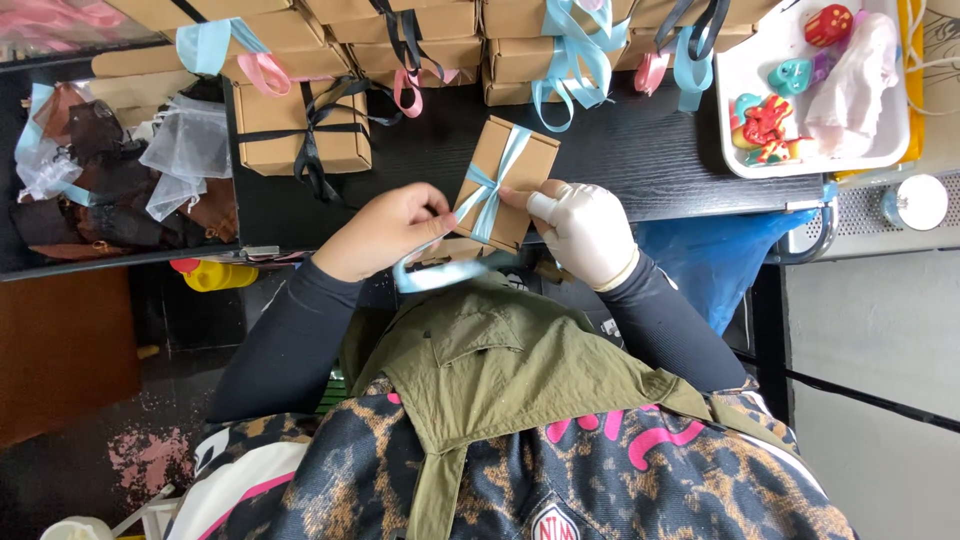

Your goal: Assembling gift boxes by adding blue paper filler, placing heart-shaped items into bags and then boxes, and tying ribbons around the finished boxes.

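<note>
A small kraft box (506, 180) is held tilted above the near edge of the black desk (640, 150), with a light blue ribbon (487, 195) crossed over it. The left hand (385, 230), at the box's nine o'clock, has its grip pinched on the ribbon. The gloved right hand (585, 230), at four o'clock, has its grip holding the box's edge; more ribboned boxes (300, 125) lie at eleven o'clock.

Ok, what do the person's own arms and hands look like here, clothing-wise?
Both arms are in close-fitting dark long sleeves that run to the wrists: left sleeve, right sleeve. The right hand wears a thin whitish glove that ends at the wrist. The left hand is ungloved. No watch, ring or cable is visible.
</note>
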